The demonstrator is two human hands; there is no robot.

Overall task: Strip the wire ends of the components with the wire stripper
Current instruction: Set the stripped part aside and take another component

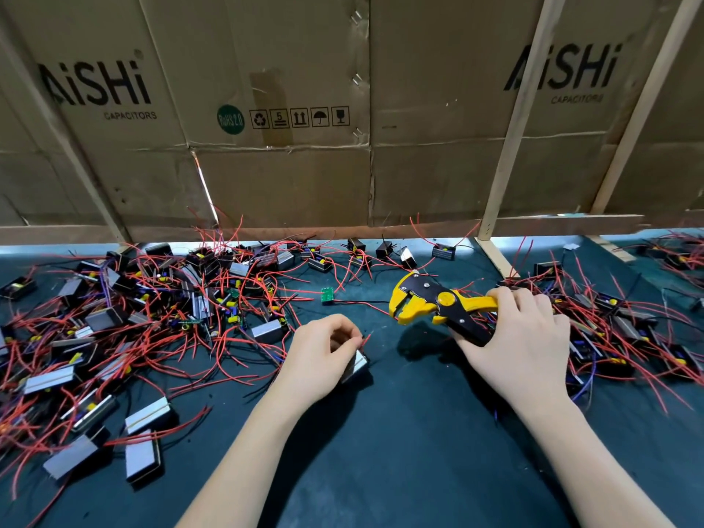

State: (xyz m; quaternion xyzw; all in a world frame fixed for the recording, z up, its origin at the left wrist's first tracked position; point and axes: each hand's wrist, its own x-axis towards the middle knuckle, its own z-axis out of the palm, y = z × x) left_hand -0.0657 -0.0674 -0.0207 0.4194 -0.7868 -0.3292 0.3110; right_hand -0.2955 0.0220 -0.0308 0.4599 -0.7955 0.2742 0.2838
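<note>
Left hand [324,352] curled, fingers [344,333] pinching a red wire [365,340] at its tip and gripping one component [356,365], a small black box with a silver face, held just above the counter [400,451] near the middle. Right hand [522,337] wrapped round the two handles of one yellow-and-black stripper [430,302], thumb side up, tool tilted with head toward the left; jaws gaping, nothing between them, wire tip near but apart. One shadow of the stripper on the dark mat below.

Further out, two heaps of components: big pile [114,329] spread over the left half, reaching the near left edge, too tangled to count, red wires sprawling everywhere, a few black and purple ones mixed in; smaller pile [624,329] along the right edge, behind and under the right hand. One loose green board [327,294] between big pile and stripper. A thin row of about six components along the far edge. Behind the far edge, cardboard wall [289,177], "AiSHi" printed twice, and two pale wooden slats [518,120] leaning at right.
</note>
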